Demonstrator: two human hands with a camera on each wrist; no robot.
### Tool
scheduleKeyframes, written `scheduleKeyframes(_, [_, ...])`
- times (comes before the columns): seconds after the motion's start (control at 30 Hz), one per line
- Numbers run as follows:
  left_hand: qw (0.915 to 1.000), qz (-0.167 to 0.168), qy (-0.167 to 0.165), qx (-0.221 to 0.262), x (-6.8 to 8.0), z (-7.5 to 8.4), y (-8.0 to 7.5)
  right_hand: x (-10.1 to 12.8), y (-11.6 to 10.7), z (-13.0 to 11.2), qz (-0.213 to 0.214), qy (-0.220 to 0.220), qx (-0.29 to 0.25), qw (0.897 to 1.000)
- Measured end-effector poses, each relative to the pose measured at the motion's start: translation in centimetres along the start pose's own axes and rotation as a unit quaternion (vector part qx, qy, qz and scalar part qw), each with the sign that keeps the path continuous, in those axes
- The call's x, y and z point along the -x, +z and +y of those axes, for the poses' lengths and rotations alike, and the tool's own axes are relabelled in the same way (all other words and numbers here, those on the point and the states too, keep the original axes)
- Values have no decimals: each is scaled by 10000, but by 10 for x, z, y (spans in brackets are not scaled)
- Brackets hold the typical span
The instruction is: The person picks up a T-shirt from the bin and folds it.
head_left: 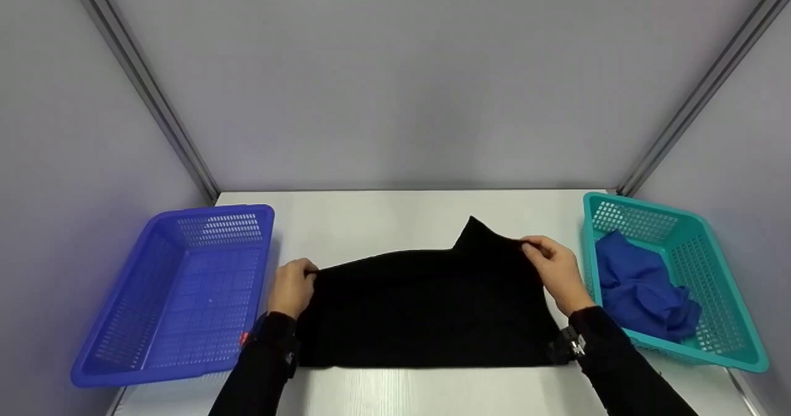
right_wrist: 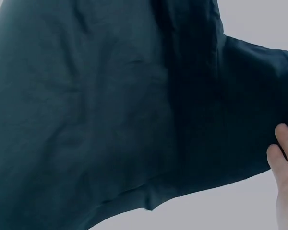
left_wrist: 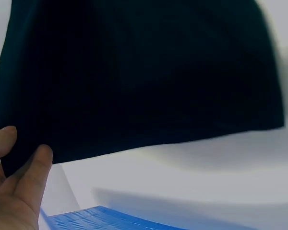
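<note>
A black T-shirt [head_left: 426, 311] is spread sideways above the white table, with a sleeve-like flap pointing up near its right end. At its upper left corner my left hand [head_left: 293, 287] pinches the cloth; the left wrist view shows thumb and fingers of that hand [left_wrist: 24, 187] on either side of the corner. My right hand [head_left: 556, 271] pinches the edge at the upper right, beside the flap. In the right wrist view, fingers of this hand [right_wrist: 285, 163] lie on the dark fabric [right_wrist: 125, 120], and its thumb is hidden.
To the left stands a blue plastic basket [head_left: 266, 218] with a small red spot near its right edge. A teal basket [head_left: 735, 292] at the right holds a crumpled blue cloth [head_left: 642, 286]. Grey panels [head_left: 420, 82] enclose the white table [head_left: 371, 218] at the back and sides.
</note>
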State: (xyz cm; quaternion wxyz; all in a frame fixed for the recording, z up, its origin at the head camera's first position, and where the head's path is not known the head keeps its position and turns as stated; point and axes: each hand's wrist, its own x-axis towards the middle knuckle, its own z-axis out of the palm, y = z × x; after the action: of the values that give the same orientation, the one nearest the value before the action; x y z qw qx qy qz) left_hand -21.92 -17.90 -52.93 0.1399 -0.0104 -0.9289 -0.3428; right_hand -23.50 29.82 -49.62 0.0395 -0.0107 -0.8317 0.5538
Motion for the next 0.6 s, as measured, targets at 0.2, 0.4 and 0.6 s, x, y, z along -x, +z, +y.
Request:
scheduleKeyframes(0.2, [9992,-141,274,-252,17,-14,7,22,-9,34,-346,210,-137,9991])
scheduleKeyframes(0.4, [9978,-268,364,-475,32,-20,12,39,-21,65,-696,448,-22,9966])
scheduleKeyframes(0.6, [9949,-409,444,-809,41,-25,19,53,-30,78,-1113,654,331,9911])
